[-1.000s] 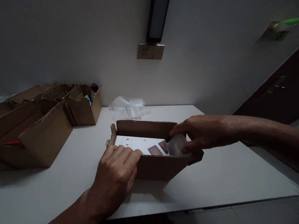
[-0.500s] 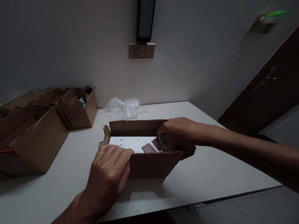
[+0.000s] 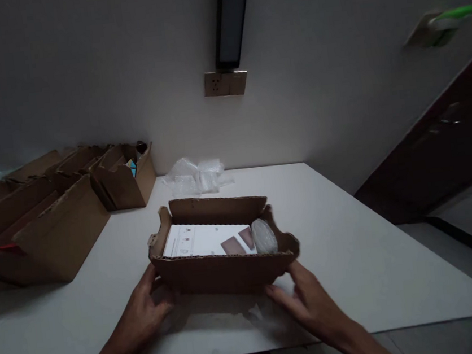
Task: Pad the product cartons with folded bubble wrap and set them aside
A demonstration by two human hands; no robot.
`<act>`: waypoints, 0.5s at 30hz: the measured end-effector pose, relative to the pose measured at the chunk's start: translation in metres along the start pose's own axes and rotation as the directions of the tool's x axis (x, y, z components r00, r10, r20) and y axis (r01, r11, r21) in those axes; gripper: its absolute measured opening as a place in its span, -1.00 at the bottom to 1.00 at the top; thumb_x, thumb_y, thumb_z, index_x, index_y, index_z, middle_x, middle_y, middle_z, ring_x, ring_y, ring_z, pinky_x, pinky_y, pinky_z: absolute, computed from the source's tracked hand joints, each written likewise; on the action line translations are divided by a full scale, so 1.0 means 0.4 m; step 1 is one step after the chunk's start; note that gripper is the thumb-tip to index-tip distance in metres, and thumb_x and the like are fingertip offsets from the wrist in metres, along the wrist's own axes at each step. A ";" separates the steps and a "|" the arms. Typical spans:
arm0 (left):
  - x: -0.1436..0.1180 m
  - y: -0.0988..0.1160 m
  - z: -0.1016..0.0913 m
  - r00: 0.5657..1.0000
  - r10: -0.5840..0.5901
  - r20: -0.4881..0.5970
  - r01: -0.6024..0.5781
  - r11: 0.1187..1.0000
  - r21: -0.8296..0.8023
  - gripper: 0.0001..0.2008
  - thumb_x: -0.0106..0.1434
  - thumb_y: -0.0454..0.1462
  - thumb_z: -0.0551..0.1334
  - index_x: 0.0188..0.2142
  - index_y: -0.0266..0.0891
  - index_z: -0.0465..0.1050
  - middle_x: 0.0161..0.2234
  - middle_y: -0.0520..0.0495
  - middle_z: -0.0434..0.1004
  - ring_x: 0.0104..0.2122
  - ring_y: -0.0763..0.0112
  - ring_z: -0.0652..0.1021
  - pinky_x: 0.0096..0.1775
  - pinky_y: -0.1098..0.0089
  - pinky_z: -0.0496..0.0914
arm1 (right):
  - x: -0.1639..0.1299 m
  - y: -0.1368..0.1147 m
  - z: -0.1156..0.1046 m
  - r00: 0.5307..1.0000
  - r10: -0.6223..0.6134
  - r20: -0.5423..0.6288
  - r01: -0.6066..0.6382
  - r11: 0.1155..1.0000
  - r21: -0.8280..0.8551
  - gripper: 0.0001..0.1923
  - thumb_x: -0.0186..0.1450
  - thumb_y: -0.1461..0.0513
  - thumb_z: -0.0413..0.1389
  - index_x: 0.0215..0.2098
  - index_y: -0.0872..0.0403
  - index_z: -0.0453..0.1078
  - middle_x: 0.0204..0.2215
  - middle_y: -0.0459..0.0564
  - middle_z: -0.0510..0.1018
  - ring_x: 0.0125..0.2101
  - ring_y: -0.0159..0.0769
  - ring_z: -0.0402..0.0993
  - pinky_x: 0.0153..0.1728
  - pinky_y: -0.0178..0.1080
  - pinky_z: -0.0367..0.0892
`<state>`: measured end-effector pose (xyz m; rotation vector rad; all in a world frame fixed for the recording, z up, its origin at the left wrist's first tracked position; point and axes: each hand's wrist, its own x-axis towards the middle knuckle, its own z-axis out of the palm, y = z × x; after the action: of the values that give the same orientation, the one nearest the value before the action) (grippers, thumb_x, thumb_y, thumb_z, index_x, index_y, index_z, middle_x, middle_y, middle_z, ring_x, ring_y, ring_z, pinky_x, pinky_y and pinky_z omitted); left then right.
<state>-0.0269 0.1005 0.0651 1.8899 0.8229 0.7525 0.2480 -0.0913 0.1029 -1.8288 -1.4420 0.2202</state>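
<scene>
Both my hands on small open brown cardboard box point(image 3: 223, 269): left hand point(image 3: 147, 312), right hand point(image 3: 305, 300) half-open, fingers pressing near wall, not clasping. White printed sheet point(image 3: 203, 240), clear plastic-wrapped lump point(image 3: 264, 236) inside. Step: steadying packed box. Next probably calls for even two-sided grip.

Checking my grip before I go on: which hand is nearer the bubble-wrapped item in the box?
Right. The right hand sits at the box's near right corner, just below the bubble-wrapped item; the left hand is at the far-left corner.
</scene>
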 end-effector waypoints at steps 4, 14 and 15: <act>0.077 0.026 0.039 0.987 -0.107 -0.121 0.096 0.991 -0.088 -0.40 0.10 -0.14 0.29 0.13 -0.24 0.33 -0.02 -0.21 0.58 -0.11 0.08 0.63 -0.10 0.14 0.57 | 0.105 -0.007 0.067 0.990 -0.098 -0.103 0.100 0.995 0.017 -0.61 0.32 0.17 0.06 0.11 0.03 0.31 -0.08 0.11 0.55 -0.14 -0.06 0.48 -0.17 -0.02 0.45; 0.103 0.134 0.157 0.995 0.097 0.027 -0.092 0.983 -0.160 -0.60 0.17 -0.23 0.26 0.01 -0.22 0.39 -0.05 -0.16 0.60 -0.10 0.20 0.62 -0.06 0.19 0.53 | -0.018 0.064 -0.048 0.947 0.031 -0.319 -0.067 0.993 -0.102 -0.70 0.33 0.03 0.09 -0.10 0.05 0.37 -0.31 0.03 0.51 -0.51 -0.28 0.36 -0.57 -0.23 0.34; 0.094 0.125 0.150 0.997 0.073 0.010 -0.070 0.986 -0.153 -0.58 0.16 -0.23 0.26 0.02 -0.22 0.38 -0.04 -0.16 0.59 -0.09 0.19 0.62 -0.05 0.19 0.53 | -0.031 0.064 -0.025 0.952 0.025 -0.305 -0.056 0.994 -0.094 -0.70 0.33 0.04 0.08 -0.09 0.05 0.37 -0.29 0.04 0.51 -0.44 -0.22 0.41 -0.52 -0.21 0.38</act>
<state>0.0533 0.0825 0.0927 1.7932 0.6709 0.8208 0.2687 -0.1081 0.0890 -1.8797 -1.2197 -0.1135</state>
